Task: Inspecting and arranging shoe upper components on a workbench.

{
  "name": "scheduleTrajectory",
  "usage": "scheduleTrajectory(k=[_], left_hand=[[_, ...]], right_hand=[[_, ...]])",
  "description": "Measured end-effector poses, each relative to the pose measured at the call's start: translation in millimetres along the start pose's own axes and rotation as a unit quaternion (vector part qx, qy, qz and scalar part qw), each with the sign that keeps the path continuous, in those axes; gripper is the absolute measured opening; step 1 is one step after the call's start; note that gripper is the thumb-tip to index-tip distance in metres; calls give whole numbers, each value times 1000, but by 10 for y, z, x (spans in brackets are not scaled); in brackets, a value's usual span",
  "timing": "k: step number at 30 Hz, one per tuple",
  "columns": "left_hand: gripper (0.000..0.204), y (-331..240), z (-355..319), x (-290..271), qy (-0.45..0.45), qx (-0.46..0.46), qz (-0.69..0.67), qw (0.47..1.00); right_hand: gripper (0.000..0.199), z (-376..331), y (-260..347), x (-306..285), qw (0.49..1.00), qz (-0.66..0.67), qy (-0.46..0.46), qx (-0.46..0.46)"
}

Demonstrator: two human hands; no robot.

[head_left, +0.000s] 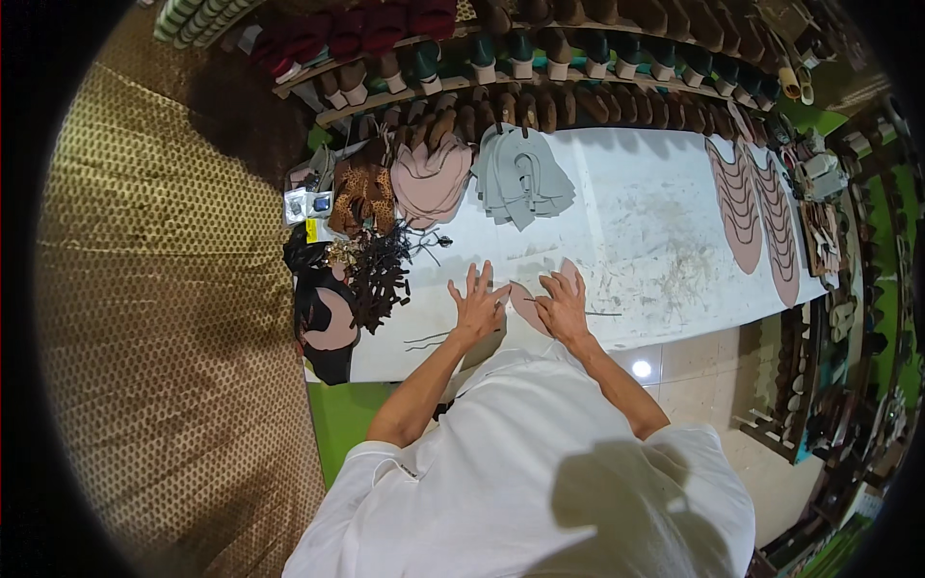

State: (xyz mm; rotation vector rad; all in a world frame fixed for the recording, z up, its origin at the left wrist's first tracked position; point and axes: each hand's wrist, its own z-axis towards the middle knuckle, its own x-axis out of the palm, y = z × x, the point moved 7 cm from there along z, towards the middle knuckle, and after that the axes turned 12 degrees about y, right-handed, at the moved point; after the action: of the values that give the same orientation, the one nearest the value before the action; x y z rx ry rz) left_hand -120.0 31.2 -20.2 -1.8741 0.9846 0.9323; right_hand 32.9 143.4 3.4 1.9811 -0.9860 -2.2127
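Note:
My left hand (479, 303) lies flat on the white worktable (626, 222) with its fingers spread, touching the left edge of a pinkish-brown cut leather piece (528, 301). My right hand (563, 301) presses down on the same piece, fingers curled on its top. A thin dark tool (599, 313) sticks out to the right from under the right hand; whether the fingers grip it I cannot tell.
Stacks of cut pieces lie on the table: grey (520, 178), pink (431, 181), leopard print (364, 193), and rows of brown soles (740, 204) at right. Dark straps (378, 275) pile up at left. Shelves of shoe lasts (578, 58) run behind.

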Motion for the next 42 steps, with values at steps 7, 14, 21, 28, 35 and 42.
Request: scheduleTrajectory(k=[7,14,21,28,35,42], left_hand=[[53,53,-14,24,-5,-6,-11,1000],[60,38,-5,10,5,-18,-9,1000],[62,53,-13,45,7,-29,-11,999],[61,54,-7,31,11,-23,-20,999],[58,57,-4,30,2,-10,-36,999],[60,-44,2,-32,-46,0,17,999]], right_hand=[[19,142,-38,-17,995,85,17,53],[18,333,-39,32,983,159,-19,85],[16,426,-16,64,986,144,-2,87],[13,436,-28,55,987,128,4,97],[13,435,-27,50,988,117,10,99],[14,443,-23,46,988,112,17,101]])
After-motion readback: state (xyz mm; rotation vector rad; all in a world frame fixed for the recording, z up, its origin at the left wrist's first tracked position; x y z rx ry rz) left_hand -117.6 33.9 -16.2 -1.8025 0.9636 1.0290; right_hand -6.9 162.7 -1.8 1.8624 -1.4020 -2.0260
